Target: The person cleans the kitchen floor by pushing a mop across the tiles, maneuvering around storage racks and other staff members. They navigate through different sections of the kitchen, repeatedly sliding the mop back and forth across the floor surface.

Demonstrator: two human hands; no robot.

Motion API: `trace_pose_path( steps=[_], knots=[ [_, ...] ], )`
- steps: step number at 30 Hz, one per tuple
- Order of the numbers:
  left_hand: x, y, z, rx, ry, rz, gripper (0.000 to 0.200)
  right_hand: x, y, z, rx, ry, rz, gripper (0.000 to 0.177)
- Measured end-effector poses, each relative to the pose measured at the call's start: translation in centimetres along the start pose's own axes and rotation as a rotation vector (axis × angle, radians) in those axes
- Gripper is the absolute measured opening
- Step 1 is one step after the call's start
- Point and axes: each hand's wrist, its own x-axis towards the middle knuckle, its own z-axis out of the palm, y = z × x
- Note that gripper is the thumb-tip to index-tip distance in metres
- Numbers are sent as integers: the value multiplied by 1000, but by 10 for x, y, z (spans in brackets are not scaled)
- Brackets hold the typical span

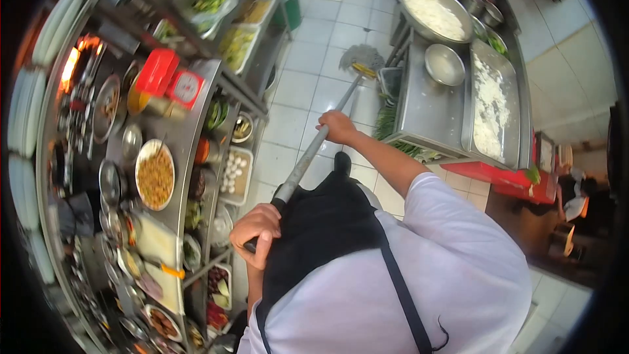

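Observation:
Both my hands grip a long grey mop pole [298, 174] that slants away from me across the aisle. My left hand [257, 235] is wrapped round its dark upper end, close to my black apron. Further down the pole, my right hand [337, 127] is closed round it, with that arm stretched forward. At the far end, a yellow clamp [364, 70] joins the pole to a grey mop head [362, 57], which lies spread on the tiled floor [298, 88].
On my left, a steel counter [191, 124] carries a red scale [185, 88] and a food platter [155, 175]; shelves below hold an egg tray [234, 174]. On my right, a steel table [429, 115] bears a bowl [445, 64] and a large pan [468, 118]. A green bin [288, 6] stands ahead.

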Motion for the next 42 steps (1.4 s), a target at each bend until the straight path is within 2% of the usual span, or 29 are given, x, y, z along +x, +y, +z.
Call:
trace_pose_path(
  steps=[2,3,4,5,6,7,8,10,11,12,14,18,20,24,27,29,30,31,33,34,35,37,40,42],
  knots=[
    [-16,44,-22,91,28,25,26,-9,-49,21,35,-37,-73,18],
    [-41,67,-42,193,193,5,28,-17,-75,32,48,-58,-108,18],
    [-51,93,-65,173,242,29,29,-23,-109,40,108,-71,-154,17],
    [-49,128,-84,110,206,2,31,-29,-148,49,168,-83,-196,16],
    [-62,156,-100,148,364,54,31,-36,-185,62,242,-154,-229,13],
    [-71,188,-120,146,412,78,29,-46,-224,73,318,-221,-257,10],
    [-80,229,-140,131,390,101,27,-57,-266,74,452,-280,-302,8],
    [-96,308,-169,85,267,136,24,-79,-340,89,349,-483,-422,18],
    [-100,338,-173,85,227,149,23,-86,-377,77,393,-624,-520,16],
    [-97,366,-169,162,230,180,22,-96,-405,77,491,-677,-614,15],
    [-94,406,-157,318,233,243,28,-115,-445,83,605,-794,-741,17],
    [-108,442,-131,351,165,137,29,-150,-467,79,713,-894,-784,20],
    [-128,450,-122,338,131,90,30,-166,-457,78,709,-863,-784,21],
    [-157,406,-103,261,271,246,21,-175,-414,73,592,-855,-743,20],
    [-180,347,-94,83,393,344,18,-169,-350,82,454,-783,-674,18],
    [-194,292,-75,-64,450,381,19,-156,-295,71,316,-807,-553,20],
    [-200,263,-61,-131,478,384,20,-155,-259,80,255,-702,-558,23],
    [-205,231,-44,-179,527,366,21,-148,-222,81,236,-717,-490,24],
    [-210,165,3,-133,843,216,14,-138,-138,85,251,-555,-429,20],
    [-219,137,16,-71,698,31,20,-133,-98,87,162,-508,-400,19],
    [-220,110,39,63,786,-100,22,-130,-68,77,68,-459,-365,20],
    [-234,59,74,29,788,-187,17,-128,0,81,-101,-483,-320,20],
    [-253,29,101,-55,711,-261,19,-140,21,67,-208,-500,-324,19],
    [-257,46,95,-19,711,-188,21,-153,13,57,-209,-520,-309,19]
  ],
)
